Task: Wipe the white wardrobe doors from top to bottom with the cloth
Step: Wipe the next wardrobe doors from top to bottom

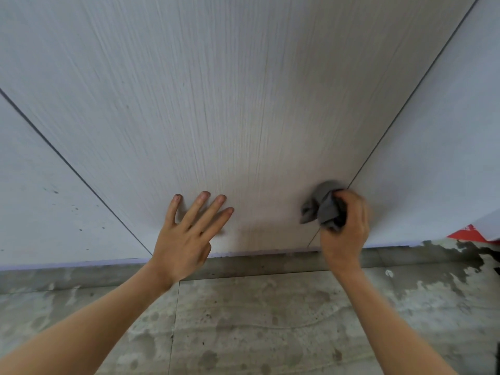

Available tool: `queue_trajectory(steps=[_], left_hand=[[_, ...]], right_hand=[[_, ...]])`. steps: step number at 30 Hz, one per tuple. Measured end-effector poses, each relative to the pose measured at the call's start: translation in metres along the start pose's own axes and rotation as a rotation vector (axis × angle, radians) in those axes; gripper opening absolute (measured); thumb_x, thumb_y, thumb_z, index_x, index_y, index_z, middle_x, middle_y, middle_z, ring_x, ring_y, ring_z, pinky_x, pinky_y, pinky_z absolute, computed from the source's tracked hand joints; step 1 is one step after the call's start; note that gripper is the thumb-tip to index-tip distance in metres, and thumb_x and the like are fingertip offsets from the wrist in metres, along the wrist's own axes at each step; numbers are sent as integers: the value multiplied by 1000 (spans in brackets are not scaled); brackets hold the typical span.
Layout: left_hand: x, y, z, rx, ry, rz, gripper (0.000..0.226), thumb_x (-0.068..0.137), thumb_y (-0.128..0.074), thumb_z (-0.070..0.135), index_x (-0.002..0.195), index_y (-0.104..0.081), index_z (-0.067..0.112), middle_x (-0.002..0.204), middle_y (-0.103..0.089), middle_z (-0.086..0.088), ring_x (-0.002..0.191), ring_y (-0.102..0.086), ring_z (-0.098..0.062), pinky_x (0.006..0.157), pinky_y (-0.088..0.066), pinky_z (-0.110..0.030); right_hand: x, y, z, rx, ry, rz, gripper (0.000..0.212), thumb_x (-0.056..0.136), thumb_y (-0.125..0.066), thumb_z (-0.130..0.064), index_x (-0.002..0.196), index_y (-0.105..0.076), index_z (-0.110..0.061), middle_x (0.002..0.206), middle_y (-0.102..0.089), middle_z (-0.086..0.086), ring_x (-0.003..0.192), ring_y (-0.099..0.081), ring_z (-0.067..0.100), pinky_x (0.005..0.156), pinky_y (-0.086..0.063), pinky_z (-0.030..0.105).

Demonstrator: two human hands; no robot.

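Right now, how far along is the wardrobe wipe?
Looks near the end of the middle door: the right hand grips the grey cloth low on it, by the right seam near the floor. The left hand braces flat. Dark specks on the left door suggest it still needs wiping.

White wardrobe doors [216, 104] with fine vertical grain, shut, dark seams splaying toward 8 and 4 o'clock, bottom edge just above the floor, crumpled grey cloth [320, 205] bunched against the right seam low down, at 4 o'clock
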State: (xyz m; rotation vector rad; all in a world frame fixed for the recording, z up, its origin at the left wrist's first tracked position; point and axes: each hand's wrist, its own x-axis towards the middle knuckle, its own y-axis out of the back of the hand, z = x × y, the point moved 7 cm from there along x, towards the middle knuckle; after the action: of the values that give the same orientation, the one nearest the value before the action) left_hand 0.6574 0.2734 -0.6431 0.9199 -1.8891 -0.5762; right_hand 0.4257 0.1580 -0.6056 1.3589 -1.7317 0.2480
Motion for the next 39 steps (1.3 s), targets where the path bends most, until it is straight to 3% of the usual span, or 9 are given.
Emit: queue_trajectory(steps=[7, 13, 18, 21, 25, 28, 31, 34, 39], left_hand=[[0, 2, 2, -19, 7, -3, 69, 76, -39, 15, 144, -34, 18, 158, -8, -6, 145, -6, -28, 113, -4, -57], [2, 3, 3, -29, -5, -43, 67, 78, -38, 17, 145, -33, 17, 157, -11, -7, 145, -6, -29, 113, -2, -57], [0, 8, -3, -55, -5, -78, 72, 73, -53, 15, 143, -37, 14, 153, -24, -7, 144, -10, -28, 114, -5, -56], [-13, 5, -8, -56, 10, -109, 79, 67, -60, 15, 143, -38, 13, 153, -25, -8, 145, -7, -27, 114, -6, -56], [-41, -3, -22, -27, 22, -164, 74, 72, -51, 17, 144, -34, 10, 155, -21, -9, 145, -9, -28, 113, -9, -57], [-58, -7, -35, -19, 32, -199, 75, 73, -47, 20, 145, -31, 9, 157, -16, -9, 145, -10, -29, 113, -10, -58], [-68, -8, -43, -17, 53, -212, 78, 70, -53, 22, 144, -32, 9, 157, -14, -9, 145, -9, -28, 113, -11, -58], [-70, -8, -47, -31, 82, -213, 78, 70, -53, 22, 144, -33, 10, 155, -19, -10, 145, -8, -28, 112, -12, -58], [-75, -4, -51, -67, 150, -232, 79, 66, -61, 19, 142, -40, 13, 152, -23, -13, 141, -17, -34, 110, -14, -58]], right_hand=[[14, 7, 10, 295, -327, 262, 26, 90, -53, -8, 113, -46, 2, 97, -46, -12, 90, -47, -14, 84, -38, 8], [-76, -23, 64, 170, -932, 24, 28, 89, -54, 2, 115, -46, -5, 100, -52, 4, 93, -51, 18, 74, -34, 16], [-78, -44, 65, 77, -1015, 34, 31, 82, -47, 15, 97, -34, -9, 98, -48, 17, 93, -51, 33, 73, -34, 16], [-90, -63, 44, 67, -1044, 8, 31, 78, -50, 16, 104, -42, 2, 114, -48, 25, 104, -49, 37, 78, -34, 18], [-127, -124, -28, 286, -1080, -280, 39, 82, -59, 5, 116, -40, 3, 115, -50, 16, 109, -51, 30, 89, -37, 23], [-139, -155, -62, 463, -1286, -427, 34, 86, -56, 2, 115, -39, -6, 107, -52, 7, 103, -54, 25, 94, -44, 31], [-140, -156, -45, 600, -1411, -363, 27, 82, -56, 9, 98, -44, -9, 105, -58, 18, 97, -58, 33, 82, -48, 41], [-129, -126, -1, 506, -1473, -182, 30, 81, -52, 12, 79, -42, -16, 96, -55, 18, 78, -54, 26, 60, -41, 30], [-104, -80, 29, 381, -1515, -59, 23, 89, -46, 4, 101, -39, -14, 79, -46, 5, 60, -44, 16, 31, -39, 18]])
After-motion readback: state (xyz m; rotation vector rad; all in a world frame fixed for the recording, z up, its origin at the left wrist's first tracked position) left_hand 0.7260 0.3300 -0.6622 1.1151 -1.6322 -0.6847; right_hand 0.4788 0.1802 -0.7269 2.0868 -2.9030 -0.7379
